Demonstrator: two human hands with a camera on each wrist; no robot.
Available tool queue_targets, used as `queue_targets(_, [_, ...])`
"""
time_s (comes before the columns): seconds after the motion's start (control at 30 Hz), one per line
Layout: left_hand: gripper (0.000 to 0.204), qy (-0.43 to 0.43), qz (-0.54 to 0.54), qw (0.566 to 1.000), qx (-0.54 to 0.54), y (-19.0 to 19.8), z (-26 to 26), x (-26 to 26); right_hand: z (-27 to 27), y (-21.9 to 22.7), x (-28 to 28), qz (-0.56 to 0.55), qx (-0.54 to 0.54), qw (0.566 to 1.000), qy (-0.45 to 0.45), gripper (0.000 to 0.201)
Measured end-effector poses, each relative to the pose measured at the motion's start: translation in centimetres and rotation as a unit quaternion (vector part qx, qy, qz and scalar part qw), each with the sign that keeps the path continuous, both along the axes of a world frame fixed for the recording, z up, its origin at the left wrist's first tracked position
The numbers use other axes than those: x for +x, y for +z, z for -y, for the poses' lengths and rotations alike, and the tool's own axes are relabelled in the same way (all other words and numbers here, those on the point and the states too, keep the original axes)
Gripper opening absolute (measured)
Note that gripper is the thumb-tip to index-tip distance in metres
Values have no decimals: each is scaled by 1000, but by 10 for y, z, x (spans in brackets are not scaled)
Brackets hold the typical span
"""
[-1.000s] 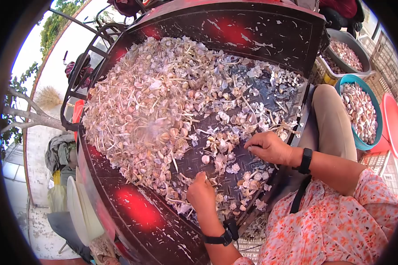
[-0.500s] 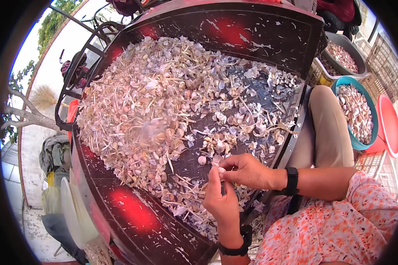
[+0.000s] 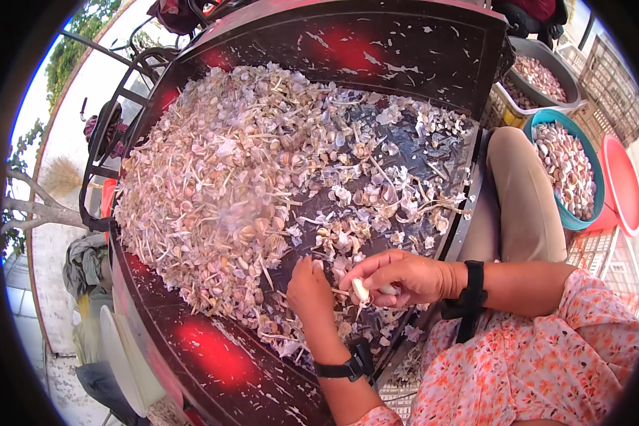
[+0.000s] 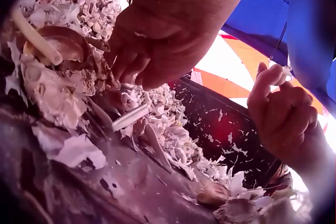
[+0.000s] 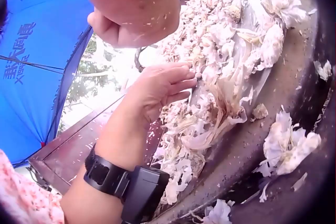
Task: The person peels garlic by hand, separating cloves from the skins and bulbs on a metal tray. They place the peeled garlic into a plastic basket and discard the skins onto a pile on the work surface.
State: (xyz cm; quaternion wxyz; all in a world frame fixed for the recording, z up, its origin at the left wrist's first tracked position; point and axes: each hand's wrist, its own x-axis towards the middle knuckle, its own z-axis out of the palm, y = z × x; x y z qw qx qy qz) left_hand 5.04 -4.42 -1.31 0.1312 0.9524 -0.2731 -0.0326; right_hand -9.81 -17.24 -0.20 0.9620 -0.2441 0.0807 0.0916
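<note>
In the head view a peeled-looking pale clove (image 3: 361,290) is pinched in the fingers of my right hand (image 3: 405,278), above the scattered skins. To its left, my left hand (image 3: 310,291) reaches down with its fingertips beside a pinkish clove (image 3: 318,265) on the dark bed. The left wrist view has my left hand (image 4: 163,29) low over papery skins (image 4: 52,87), its fingertips partly hidden. In the right wrist view its fingers look fairly straight. A large heap of garlic cloves, stalks and skins (image 3: 199,177) lies beyond both hands.
Dark metal walls (image 3: 405,50) enclose the bed. At the right stand a teal basin (image 3: 598,174) of cloves, a red basin (image 3: 623,188), a grey tub (image 3: 571,78) and plastic crates (image 3: 616,82). My bent leg (image 3: 525,199) is beside the bed's edge.
My hands came together over the bed, then parted. My left hand has moved left and forward to the loose clove, while my right hand keeps a clove. The head view has shifted slightly.
</note>
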Motion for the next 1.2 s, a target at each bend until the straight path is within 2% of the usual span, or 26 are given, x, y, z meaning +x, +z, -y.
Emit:
queue_targets(0.07, [26,-44,-1,998,50,-2,2,-3,3,4,-1,1,-4,1000,-15,29])
queue_targets(0.2, [25,-72,19,995,63,-3,-5,-12,7,-5,1,-8,-8,1000,-29,28])
queue_targets(0.27, [27,-84,24,994,65,-4,-8,-11,7,-1,2,-68,-30,996,-55,28])
queue_targets(0.3, [27,-83,24,994,65,0,-8,-11,7,-2,2,-68,-31,996,-54,28])
queue_targets(0.37, [27,-15,-89,996,-8,10,-7,-11,8,-8,2,-79,-46,994,-60,28])
queue_targets(0.4, [27,-16,-88,996,-8,8,-10,-10,9,-10,1,-78,-47,994,-61,28])
queue_targets(0.43, [28,26,-211,959,-185,3,-15,-9,10,-11,1,-80,-37,994,-60,28])
queue_targets(0.47, [28,66,-325,875,-352,0,-21,-9,10,-13,1,-82,-27,994,-59,29])
queue_targets(0.5, [28,64,-324,876,-351,3,-23,-13,11,-14,0,-80,-27,995,-61,29])
queue_targets(0.53, [29,80,-401,788,-460,7,-23,-20,11,-16,0,-88,-16,994,-61,29])
queue_targets(0.57, [29,94,-469,679,-557,11,-24,-27,11,-17,0,-96,-4,994,-60,29])
queue_targets(0.6, [31,95,-503,618,-597,11,-27,-34,11,-16,1,-95,-4,993,-63,29])
queue_targets(0.63, [31,93,-506,617,-596,12,-28,-40,12,-15,0,-86,3,994,-67,29])
queue_targets(0.7, [31,28,-552,517,-654,14,-27,-53,12,-11,-4,-82,9,993,-79,29])
queue_targets(0.73, [36,16,-566,486,-665,12,-27,-59,13,-9,-6,-82,33,991,-96,30])
queue_targets(0.77, [36,14,-576,481,-661,15,-27,-68,15,-7,-11,-81,56,988,-115,31])
queue_targets(0.8, [37,-14,-597,449,-665,23,-26,-80,17,-16,-16,-31,78,990,-116,33])
queue_targets(0.83, [39,-42,-616,417,-667,32,-23,-91,19,-15,-20,-34,76,988,-127,33])
queue_targets(0.87, [40,-7,-618,382,-687,40,-19,-106,21,-10,-22,-39,115,983,-141,33])
queue_targets(0.93, [38,-49,-648,371,-663,57,-14,-127,28,-3,-33,-11,153,975,-158,33])
queue_targets(1.0, [37,-92,-678,358,-636,54,-19,-132,36,-1,-46,-11,167,970,-178,33])
queue_targets(1.03, [42,-109,-687,381,-609,47,-25,-129,39,2,-54,-10,183,965,-187,32])
queue_targets(1.07, [47,-128,-698,401,-580,39,-28,-128,41,11,-63,-42,148,961,-232,27])
queue_targets(1.1, [47,-134,-713,389,-568,38,-21,-129,46,11,-77,-47,142,956,-253,27])
queue_targets(1.17, [45,-137,-684,466,-544,41,-5,-133,58,13,-110,-5,91,946,-312,22])
queue_targets(1.2, [43,-106,-664,514,-533,44,4,-138,63,31,-133,-63,67,923,-374,19])
